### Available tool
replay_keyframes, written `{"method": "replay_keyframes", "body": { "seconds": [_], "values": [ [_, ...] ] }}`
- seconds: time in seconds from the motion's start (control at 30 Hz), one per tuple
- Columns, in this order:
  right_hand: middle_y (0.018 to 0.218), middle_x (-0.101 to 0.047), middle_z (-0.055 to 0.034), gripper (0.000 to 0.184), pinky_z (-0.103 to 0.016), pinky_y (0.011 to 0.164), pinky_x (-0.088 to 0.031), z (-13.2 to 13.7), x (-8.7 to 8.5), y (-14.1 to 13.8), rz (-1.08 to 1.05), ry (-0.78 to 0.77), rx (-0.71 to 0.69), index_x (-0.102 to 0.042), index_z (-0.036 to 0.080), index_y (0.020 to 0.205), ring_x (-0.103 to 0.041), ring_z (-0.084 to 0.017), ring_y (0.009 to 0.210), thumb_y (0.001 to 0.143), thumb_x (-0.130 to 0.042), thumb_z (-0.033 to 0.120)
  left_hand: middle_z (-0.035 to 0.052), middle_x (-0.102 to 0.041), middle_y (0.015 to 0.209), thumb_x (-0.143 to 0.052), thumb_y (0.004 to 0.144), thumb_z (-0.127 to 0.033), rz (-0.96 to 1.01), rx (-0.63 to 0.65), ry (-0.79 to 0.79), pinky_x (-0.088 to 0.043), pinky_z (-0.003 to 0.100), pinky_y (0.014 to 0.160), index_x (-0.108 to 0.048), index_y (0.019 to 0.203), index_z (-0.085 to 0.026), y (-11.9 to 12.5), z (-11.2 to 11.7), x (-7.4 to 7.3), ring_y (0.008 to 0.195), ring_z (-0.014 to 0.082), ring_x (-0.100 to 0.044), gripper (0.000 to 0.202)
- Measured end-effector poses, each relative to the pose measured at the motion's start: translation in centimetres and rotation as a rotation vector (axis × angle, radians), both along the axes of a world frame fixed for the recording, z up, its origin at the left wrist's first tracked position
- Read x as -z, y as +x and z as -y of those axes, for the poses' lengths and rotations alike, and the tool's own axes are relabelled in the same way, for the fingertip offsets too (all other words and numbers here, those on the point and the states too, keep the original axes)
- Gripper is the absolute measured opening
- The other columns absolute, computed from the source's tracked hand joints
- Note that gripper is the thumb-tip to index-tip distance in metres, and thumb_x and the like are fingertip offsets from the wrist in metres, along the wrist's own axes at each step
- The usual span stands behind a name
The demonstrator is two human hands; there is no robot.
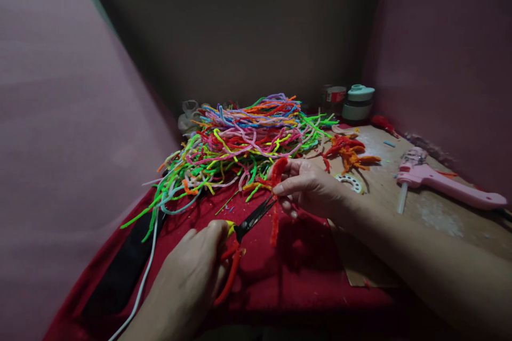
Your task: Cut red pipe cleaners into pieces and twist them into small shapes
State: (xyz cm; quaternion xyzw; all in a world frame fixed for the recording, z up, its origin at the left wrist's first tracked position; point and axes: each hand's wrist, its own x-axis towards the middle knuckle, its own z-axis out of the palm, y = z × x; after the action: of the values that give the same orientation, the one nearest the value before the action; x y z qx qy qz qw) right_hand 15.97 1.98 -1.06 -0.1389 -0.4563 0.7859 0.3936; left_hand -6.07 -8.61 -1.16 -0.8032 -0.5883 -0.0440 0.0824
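Note:
My left hand (200, 261) is closed round the red and yellow handles of a pair of scissors (255, 217). The dark blades point up and to the right, their tips close to my right hand (306, 184). Between the thumb and fingers of that hand is a red pipe cleaner (274, 224), bent over at the top and hanging down past the blade tips. Whether the blades touch it I cannot tell. Just behind lies a big heap of pipe cleaners (244, 138) in many colours.
To the right, a pink glue gun (448, 178) with a clear stick rests on a brown board (432, 224). Orange and red twisted pieces (350, 152) and a white ring with holes (350, 182) lie nearby. A teal-lidded container (359, 102) stands behind. At left, a white cable (146, 277) crosses the red cloth (304, 282).

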Motion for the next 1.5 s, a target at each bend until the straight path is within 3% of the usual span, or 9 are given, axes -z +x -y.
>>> {"method": "replay_keyframes", "body": {
  "seconds": [0.63, 0.87, 1.37, 1.5],
  "values": [
    [0.046, -0.056, 0.0051, 0.023, -0.019, 0.03, -0.045, 0.0, 0.1, 0.2, 0.078, -0.061, -0.083, -0.049, 0.016, 0.072, -0.052, -0.01, 0.035, 0.058, -0.065, 0.007, -0.0016, -0.057, 0.063, -0.047, 0.081, -0.024, 0.015, 0.085, 0.084, -0.038, 0.025, 0.05, -0.051, 0.086, -0.022, -0.1, 0.1, 0.1, 0.056, 0.0161, -0.055, 0.007],
    [0.046, -0.056, 0.0051, 0.019, -0.021, 0.031, -0.047, -0.2, 0.2, 0.3, 0.111, -0.08, -0.119, -0.05, 0.015, 0.071, -0.052, -0.01, 0.035, 0.06, -0.063, 0.006, -0.0023, -0.06, 0.067, -0.042, 0.084, -0.025, 0.061, 0.074, 0.041, -0.04, 0.024, 0.051, -0.05, 0.088, -0.022, 0.0, 0.4, 0.1, 0.059, 0.0146, -0.059, 0.009],
    [0.045, -0.054, 0.004, 0.014, -0.018, 0.031, -0.046, -0.2, 0.1, 0.3, 0.105, -0.095, -0.111, -0.051, 0.014, 0.068, -0.052, -0.009, 0.036, 0.061, -0.061, 0.006, -0.0035, -0.056, 0.06, -0.04, 0.086, -0.023, 0.149, 0.142, 0.002, -0.036, 0.019, 0.045, -0.044, 0.088, -0.022, 0.6, 0.7, 1.8, 0.05, 0.0109, -0.056, 0.005],
    [0.046, -0.054, 0.0043, 0.016, -0.019, 0.032, -0.047, -0.1, 0.1, 0.3, 0.099, -0.105, -0.114, -0.05, 0.014, 0.07, -0.052, -0.01, 0.036, 0.061, -0.062, 0.006, -0.0034, -0.056, 0.06, -0.04, 0.086, -0.023, 0.136, 0.105, 0.006, -0.036, 0.02, 0.045, -0.045, 0.086, -0.022, 0.5, 0.6, 1.7, 0.052, 0.0119, -0.058, 0.005]
  ]
}}
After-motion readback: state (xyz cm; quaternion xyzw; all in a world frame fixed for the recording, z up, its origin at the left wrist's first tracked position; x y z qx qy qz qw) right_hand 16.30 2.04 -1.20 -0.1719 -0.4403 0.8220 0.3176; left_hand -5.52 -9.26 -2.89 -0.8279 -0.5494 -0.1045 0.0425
